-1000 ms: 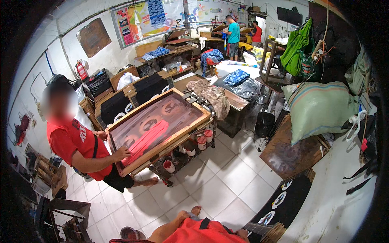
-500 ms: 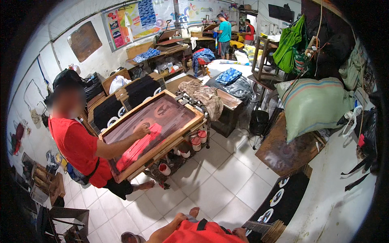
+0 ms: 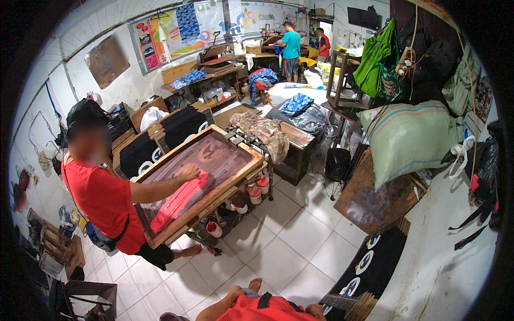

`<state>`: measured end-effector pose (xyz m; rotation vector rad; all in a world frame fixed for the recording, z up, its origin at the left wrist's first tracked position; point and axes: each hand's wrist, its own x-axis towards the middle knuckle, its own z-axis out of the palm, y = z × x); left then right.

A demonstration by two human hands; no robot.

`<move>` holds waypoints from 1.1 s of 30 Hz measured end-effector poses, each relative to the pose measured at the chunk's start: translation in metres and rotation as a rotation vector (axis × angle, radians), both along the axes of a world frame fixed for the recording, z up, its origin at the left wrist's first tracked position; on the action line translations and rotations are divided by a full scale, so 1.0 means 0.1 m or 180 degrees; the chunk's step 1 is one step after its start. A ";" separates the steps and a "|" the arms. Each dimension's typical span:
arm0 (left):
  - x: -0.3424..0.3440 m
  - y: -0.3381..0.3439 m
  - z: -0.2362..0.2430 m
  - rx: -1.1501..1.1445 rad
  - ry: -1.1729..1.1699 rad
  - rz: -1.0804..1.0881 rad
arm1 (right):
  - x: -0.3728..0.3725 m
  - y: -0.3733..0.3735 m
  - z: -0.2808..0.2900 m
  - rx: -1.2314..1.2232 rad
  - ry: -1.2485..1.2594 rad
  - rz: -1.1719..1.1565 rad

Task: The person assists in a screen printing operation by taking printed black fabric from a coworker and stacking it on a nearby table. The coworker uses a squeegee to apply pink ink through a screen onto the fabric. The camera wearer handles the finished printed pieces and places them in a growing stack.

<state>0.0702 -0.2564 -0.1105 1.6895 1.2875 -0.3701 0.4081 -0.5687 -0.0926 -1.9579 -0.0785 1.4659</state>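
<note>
My left hand rests at my grey shorts beside my red shirt; its fingers are too small and partly hidden to make out. My right hand lies low beside my shirt, close to a stack of boards with black cloth bearing round white prints. Its fingers are mostly hidden. Ahead on the left, a co-worker in a red shirt leans over a wooden-framed printing screen. The co-worker's hand is on the screen, at the end of a red ink patch.
Red-stained tubs stand under the screen table. More black cloth boards lean behind it. A large pale green sack and a brown board are on the right. Two people work at the back, one in teal.
The view has shifted slightly. The co-worker's hand has moved a little across the screen toward its far side. My hands stay about where they were.
</note>
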 end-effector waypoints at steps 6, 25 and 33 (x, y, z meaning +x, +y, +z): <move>0.04 -0.03 0.24 0.0130 0.0117 -0.0075 | -0.01 -0.07 0.01 0.0815 -0.0780 0.0434; -0.21 -0.01 0.86 -0.0241 -0.0088 0.1161 | -0.14 0.17 0.01 -0.0469 -0.0005 -0.0653; -1.36 0.95 0.93 -0.0577 -0.1125 0.3366 | 0.07 0.92 0.37 0.0097 0.0789 -0.0751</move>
